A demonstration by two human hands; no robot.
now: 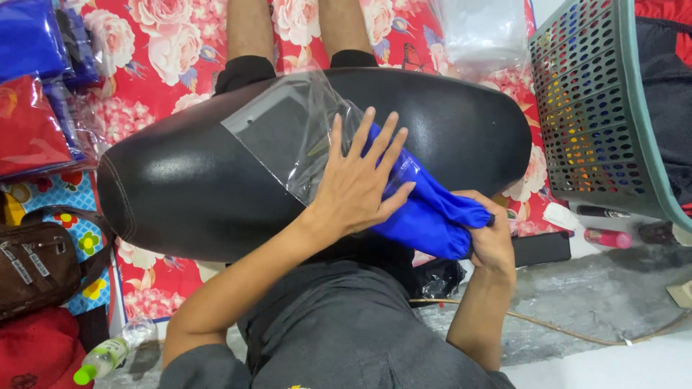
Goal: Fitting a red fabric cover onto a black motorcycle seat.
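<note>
A clear plastic bag (288, 130) lies on a black padded seat cushion (180, 187) across my lap. A folded blue cloth (432, 212) sticks partway into the bag's open end. My left hand (357, 184) lies flat with fingers spread on the bag and the cloth, pressing them onto the cushion. My right hand (490, 230) grips the outer end of the blue cloth at the cushion's right edge.
A green perforated basket (598, 108) stands at the right with dark cloth inside. Bagged blue and red cloths (32, 86) are stacked at the left on a floral mat (166, 43). A brown bag (36, 263) and a small bottle (104, 356) lie lower left. Another person's legs (252, 32) are opposite.
</note>
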